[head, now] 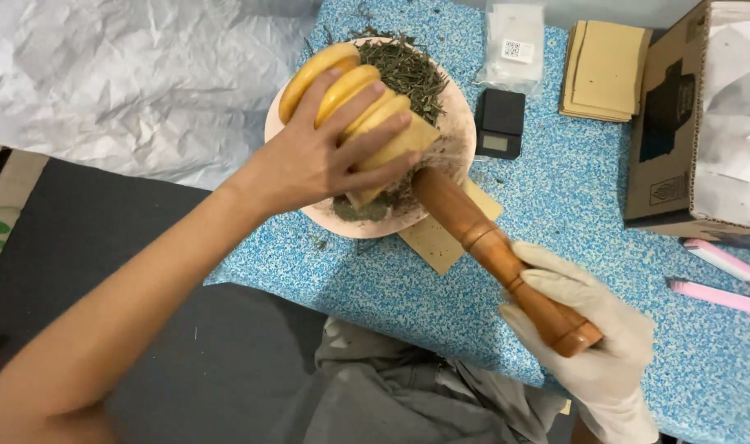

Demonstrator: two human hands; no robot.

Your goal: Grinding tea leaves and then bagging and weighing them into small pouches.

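We note our left hand point(309, 160) gripping the mallet head point(367, 115) over the bowl point(453, 123) of dried leaves point(408, 70); our gloved right hand point(593, 337) clasps its handle point(498, 255).

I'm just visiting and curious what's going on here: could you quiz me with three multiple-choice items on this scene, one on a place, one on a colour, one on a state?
1. Where are the dried green leaves?
A. In the pale round bowl
B. In the cardboard box
C. On the grey cloth

2. What colour is the tabletop?
A. Red
B. Speckled blue
C. Plain white

3. How is the right hand covered?
A. Bare
B. In a black mitten
C. In a pale glove

Answers: 1 A, leaves heap inside the bowl. 2 B, blue flecked surface shows everywhere. 3 C, the gloved hand grips the brown wooden handle.
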